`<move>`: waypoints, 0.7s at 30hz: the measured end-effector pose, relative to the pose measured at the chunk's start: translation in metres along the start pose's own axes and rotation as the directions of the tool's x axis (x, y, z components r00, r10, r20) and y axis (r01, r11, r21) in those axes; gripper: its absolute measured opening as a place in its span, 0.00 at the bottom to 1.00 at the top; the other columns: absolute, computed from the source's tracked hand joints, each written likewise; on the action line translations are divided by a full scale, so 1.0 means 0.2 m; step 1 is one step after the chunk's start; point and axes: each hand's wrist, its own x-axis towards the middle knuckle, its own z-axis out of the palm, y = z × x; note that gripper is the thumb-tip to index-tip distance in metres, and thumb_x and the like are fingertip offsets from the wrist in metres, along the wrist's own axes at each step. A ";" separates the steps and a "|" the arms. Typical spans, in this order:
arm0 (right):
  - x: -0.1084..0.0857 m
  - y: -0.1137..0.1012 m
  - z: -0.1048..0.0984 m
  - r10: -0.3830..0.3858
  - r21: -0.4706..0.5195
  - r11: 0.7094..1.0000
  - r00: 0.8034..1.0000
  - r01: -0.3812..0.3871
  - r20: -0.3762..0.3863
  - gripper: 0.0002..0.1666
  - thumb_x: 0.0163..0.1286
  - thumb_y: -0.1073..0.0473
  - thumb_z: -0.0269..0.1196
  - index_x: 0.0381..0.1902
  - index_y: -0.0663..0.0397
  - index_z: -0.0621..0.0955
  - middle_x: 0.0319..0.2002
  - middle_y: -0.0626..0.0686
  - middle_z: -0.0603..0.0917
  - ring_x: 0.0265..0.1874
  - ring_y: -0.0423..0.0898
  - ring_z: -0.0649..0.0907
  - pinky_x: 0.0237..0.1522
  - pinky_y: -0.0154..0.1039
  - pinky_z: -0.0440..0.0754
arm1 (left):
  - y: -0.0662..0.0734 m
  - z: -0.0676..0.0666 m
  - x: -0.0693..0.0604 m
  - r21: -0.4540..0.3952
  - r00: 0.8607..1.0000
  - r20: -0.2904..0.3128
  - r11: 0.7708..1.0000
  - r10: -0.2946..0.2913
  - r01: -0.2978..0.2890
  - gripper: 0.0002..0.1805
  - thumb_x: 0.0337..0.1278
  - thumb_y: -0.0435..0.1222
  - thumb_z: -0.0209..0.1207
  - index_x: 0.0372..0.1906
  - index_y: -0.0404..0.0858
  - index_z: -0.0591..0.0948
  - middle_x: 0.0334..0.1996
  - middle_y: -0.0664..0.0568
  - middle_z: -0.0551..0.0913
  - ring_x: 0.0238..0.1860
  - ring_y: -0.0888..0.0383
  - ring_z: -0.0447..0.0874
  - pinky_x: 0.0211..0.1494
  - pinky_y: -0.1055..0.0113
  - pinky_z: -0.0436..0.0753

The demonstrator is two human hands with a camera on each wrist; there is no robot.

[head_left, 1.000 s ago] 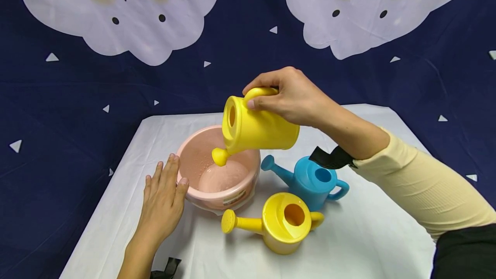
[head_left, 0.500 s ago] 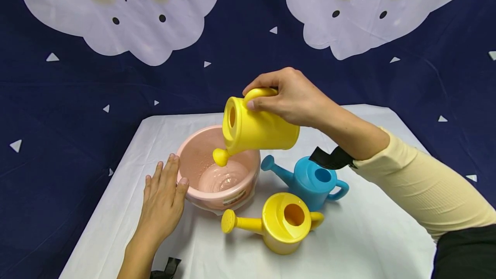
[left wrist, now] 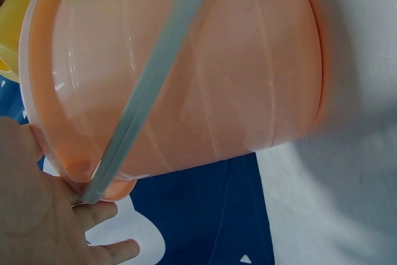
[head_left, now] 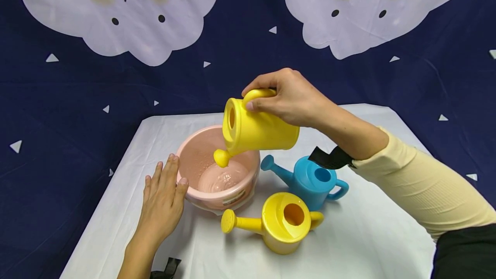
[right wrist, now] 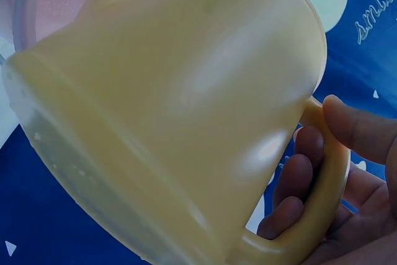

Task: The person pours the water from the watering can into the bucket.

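Observation:
In the head view my right hand (head_left: 292, 96) grips the handle of a yellow watering can (head_left: 267, 130). The can hangs tipped on its side above a pink bucket (head_left: 255, 175), its spout head pointing down into it. Rippling water (head_left: 222, 179) shows on the bucket's floor. The right wrist view has the fingers (right wrist: 294, 175) curled through the can's handle. With fingers straight, my left hand (head_left: 162, 201) rests against the left side of the bucket's rim. A grey bail handle (left wrist: 146, 94) crosses the bucket's side in the left wrist view, next to the left hand.
A second yellow watering can (head_left: 283, 238) stands upright in front of the bucket. Behind it, to the right, stands a blue watering can (head_left: 314, 184). All rest on a white-covered table (head_left: 360, 236), with a dark blue cloud-patterned backdrop (head_left: 248, 46) behind.
Ripples have appeared in the water inside the bucket since a second ago. Both hands and the tilted can have stayed almost still.

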 end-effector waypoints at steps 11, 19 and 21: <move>0.00 0.01 0.00 -0.019 -0.013 1.000 1.000 0.019 -0.006 0.13 0.63 0.54 0.65 0.46 0.44 0.84 0.41 0.46 0.85 0.36 0.44 0.80 0.38 0.37 0.80 | 0.00 0.00 0.00 -0.007 1.000 -0.016 1.000 0.002 -0.002 0.31 0.73 0.48 0.35 0.75 0.45 0.49 0.76 0.47 0.50 0.76 0.41 0.41 0.73 0.37 0.38; 0.00 0.01 0.00 -0.018 -0.014 1.000 1.000 0.018 -0.003 0.12 0.63 0.53 0.65 0.45 0.43 0.84 0.41 0.46 0.85 0.36 0.44 0.80 0.37 0.37 0.80 | 0.00 0.00 0.00 -0.009 1.000 -0.013 1.000 0.001 -0.001 0.31 0.73 0.48 0.35 0.75 0.45 0.48 0.76 0.48 0.50 0.76 0.42 0.41 0.73 0.38 0.37; 0.00 0.01 0.00 -0.015 -0.013 1.000 1.000 0.015 -0.003 0.12 0.62 0.53 0.65 0.45 0.42 0.84 0.41 0.46 0.85 0.36 0.44 0.80 0.37 0.37 0.80 | 0.00 0.00 0.00 -0.010 1.000 -0.013 1.000 0.001 -0.001 0.31 0.73 0.48 0.35 0.75 0.45 0.48 0.76 0.48 0.50 0.76 0.42 0.41 0.73 0.38 0.37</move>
